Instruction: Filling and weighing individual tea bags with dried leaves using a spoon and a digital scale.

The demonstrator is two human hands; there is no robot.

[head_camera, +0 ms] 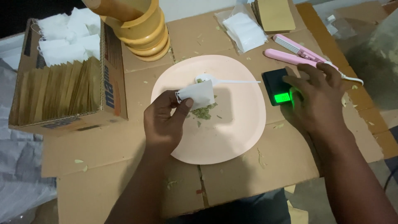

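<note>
Surroundings: cardboard box (62,89) at far left, packed with upright brown envelopes and white sachets; stack of yellow bowls (143,31) behind the plate; clear bag of white sachets (244,29) and a pile of brown envelopes (273,14) at the top; pink sealing tool (298,54) at upper right, just behind the scale.
Work surface: flattened cardboard (232,178), strewn with leaf fragments.
Plate (232,137): pale pink, round, central; bears a small heap of dried green leaves (203,112) and a white plastic spoon (226,81).
Spoon axis: runs left to right, bowl at left, handle tip toward the scale.
Sachet (197,94): small white bag over the plate's left half, partly covering the leaves; long axis roughly horizontal, slightly tilted, free end pointing right.
Left hand (166,122): thumb and fingers pinched on the sachet's left edge.
Right hand (317,97): fingers spread, resting on the black pocket scale (277,85) with a lit green display; grips nothing.
</note>
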